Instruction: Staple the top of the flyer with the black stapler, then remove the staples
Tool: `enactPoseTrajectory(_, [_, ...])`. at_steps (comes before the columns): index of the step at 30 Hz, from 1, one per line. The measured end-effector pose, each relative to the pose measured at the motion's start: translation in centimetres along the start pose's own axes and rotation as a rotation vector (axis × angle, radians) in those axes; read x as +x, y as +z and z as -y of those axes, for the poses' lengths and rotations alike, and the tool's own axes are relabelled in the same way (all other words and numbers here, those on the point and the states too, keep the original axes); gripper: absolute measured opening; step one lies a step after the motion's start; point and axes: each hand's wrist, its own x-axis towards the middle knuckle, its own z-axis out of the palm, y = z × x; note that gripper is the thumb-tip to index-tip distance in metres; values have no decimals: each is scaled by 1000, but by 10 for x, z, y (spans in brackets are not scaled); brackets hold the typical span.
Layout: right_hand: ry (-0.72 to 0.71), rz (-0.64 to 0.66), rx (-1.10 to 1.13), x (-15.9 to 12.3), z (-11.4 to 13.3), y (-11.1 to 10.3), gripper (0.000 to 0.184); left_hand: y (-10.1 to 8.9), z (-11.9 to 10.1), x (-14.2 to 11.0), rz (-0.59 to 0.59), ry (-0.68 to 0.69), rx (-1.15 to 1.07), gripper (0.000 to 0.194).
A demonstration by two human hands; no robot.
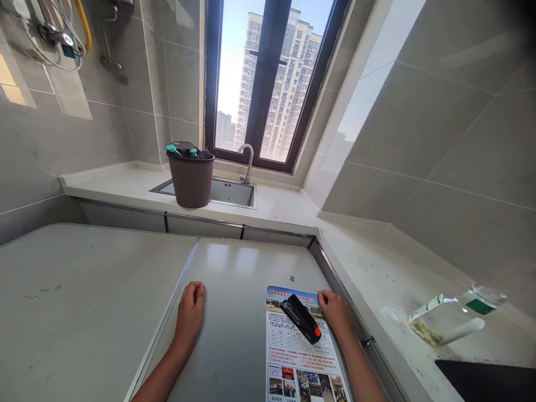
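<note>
My left hand rests on the pale table as a loose fist, with nothing visible in it. At the top right corner of a printed flyer, my right hand lies with its fingers curled in, touching or almost touching the paper. A black stapler with an orange-red end lies slantwise on the flyer, just left of my right hand. Beyond the flyer's top edge, a small strip of staples sits on the table.
A brown bin holding bottles and a black bag stands at the front of the sink, under a curved faucet. On the right-hand counter, a clear jar lies near a dark panel. Metal rails edge the counter.
</note>
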Motion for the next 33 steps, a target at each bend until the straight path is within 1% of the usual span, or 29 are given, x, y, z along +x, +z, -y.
enactPoseTrajectory(5, [-3, 0, 14, -2, -4, 2, 42, 0, -1, -2, 21, -11, 3, 29])
enactPoseTrajectory(7, [-3, -33, 21, -4, -3, 0, 44, 0, 1, -2, 28, 1, 4, 30])
enactPoseTrajectory(9, [-23, -174, 49, -6, 4, -4, 46, 1, 3, -1, 25, 12, 3, 30])
enactPoseTrajectory(11, [-114, -313, 135, -5, 16, -6, 48, 1, 4, -1, 29, 13, -1, 31])
enactPoseTrajectory(12, [-181, -342, 200, -3, 23, -5, 48, 1, 4, -2, 34, 8, -5, 31])
enactPoseTrajectory(13, [-256, -339, 272, -2, 31, -2, 48, 1, 4, -2, 40, 3, -9, 32])
enactPoseTrajectory(15, [-399, -277, 386, 3, 44, 7, 46, 1, 3, -2, 44, -4, -16, 32])
enactPoseTrajectory(18, [-538, -208, 398, 10, 53, 26, 40, 1, 3, -1, -4, -2, -41, 30])
enactPoseTrajectory(19, [-566, -176, 372, 12, 53, 32, 39, 1, 3, 0, -26, -12, -58, 29])
enactPoseTrajectory(21, [-572, -100, 307, 16, 52, 43, 40, 0, 0, 1, -49, -56, -122, 27])
enactPoseTrajectory(22, [-562, -61, 277, 18, 53, 47, 41, -1, -2, 2, -36, -81, -184, 27])
enactPoseTrajectory(24, [-547, 1, 230, 19, 61, 55, 41, -6, -8, 4, 33, -115, -401, 28])
enactPoseTrajectory(26, [-563, 37, 205, 17, 81, 62, 40, -15, -14, 5, 125, -129, -692, 30])
enactPoseTrajectory(28, [-591, 76, 184, 11, 114, 69, 42, -26, -18, 7, 187, -162, -939, 32])
enactPoseTrajectory(30, [-608, 117, 162, 1, 156, 74, 47, -37, -19, 10, 194, -212, -1091, 34])
enactPoseTrajectory(33, [-649, 195, 176, -15, 224, 79, 53, -51, -17, 12, 133, -253, -1215, 41])
